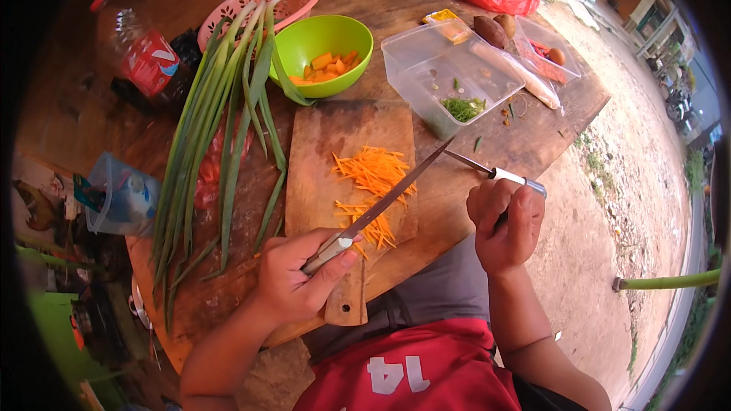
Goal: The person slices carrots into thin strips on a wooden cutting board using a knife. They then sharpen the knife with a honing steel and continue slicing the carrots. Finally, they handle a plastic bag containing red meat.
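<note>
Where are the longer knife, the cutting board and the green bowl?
Longer knife (397,191): head view, middle of the blade.
Cutting board (358,123): head view, bare wood near its far end.
Green bowl (326,35): head view, bare inner wall.

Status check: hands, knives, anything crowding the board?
Left hand grips long knife, blade slanting over cutting board. Right hand closed on second knife. Orange shreds on board; green stalks crowd its left edge.

Left hand (293,281) and right hand (504,224): bare pair, both curled closed.
Left: fingers wrapped in a grip, thumb (332,272) extended; forearm (228,335) slanting inward. Right: fist-like; forearm (525,312) rising inward from lower right.
</note>
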Demonstrator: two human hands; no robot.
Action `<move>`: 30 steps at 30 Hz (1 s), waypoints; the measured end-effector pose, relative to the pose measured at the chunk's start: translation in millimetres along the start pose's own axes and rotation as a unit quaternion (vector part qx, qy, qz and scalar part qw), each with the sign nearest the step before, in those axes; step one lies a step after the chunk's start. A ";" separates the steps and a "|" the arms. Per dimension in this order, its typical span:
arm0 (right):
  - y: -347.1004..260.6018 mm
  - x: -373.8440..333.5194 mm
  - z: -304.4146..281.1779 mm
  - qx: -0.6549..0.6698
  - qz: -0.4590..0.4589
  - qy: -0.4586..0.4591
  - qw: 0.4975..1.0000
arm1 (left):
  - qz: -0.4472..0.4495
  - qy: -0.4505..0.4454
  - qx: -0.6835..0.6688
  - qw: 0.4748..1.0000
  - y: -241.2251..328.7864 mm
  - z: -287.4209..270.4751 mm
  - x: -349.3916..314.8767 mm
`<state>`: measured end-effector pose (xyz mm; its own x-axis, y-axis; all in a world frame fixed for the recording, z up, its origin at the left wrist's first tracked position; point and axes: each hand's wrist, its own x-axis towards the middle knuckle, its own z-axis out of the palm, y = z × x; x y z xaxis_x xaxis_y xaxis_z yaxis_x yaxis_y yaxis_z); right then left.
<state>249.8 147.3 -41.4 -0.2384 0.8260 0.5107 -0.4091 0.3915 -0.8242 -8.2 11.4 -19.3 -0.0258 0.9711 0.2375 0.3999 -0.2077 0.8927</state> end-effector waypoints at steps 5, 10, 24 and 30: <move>20.8 -7.9 2.9 -0.089 0.046 -0.011 0.995 | -0.012 0.008 -0.007 1.000 0.5 3.4 -0.5; 10.1 -16.0 -2.7 -0.120 0.014 -0.079 0.990 | -0.035 0.027 -0.037 0.998 1.5 5.0 -2.9; -8.0 -37.2 95.3 -0.160 0.031 -0.121 0.979 | -0.010 0.114 -0.213 0.970 0.4 41.5 -10.5; -4.3 -39.1 97.7 -0.127 0.056 -0.045 0.989 | 0.062 0.054 -0.136 0.987 -13.0 41.7 -15.3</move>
<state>174.9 73.7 -33.9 -0.3513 0.8350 0.4235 -0.1449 0.3984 -0.9057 25.2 4.2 -50.6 -0.0965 0.9209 0.3777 0.1466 -0.3622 0.9205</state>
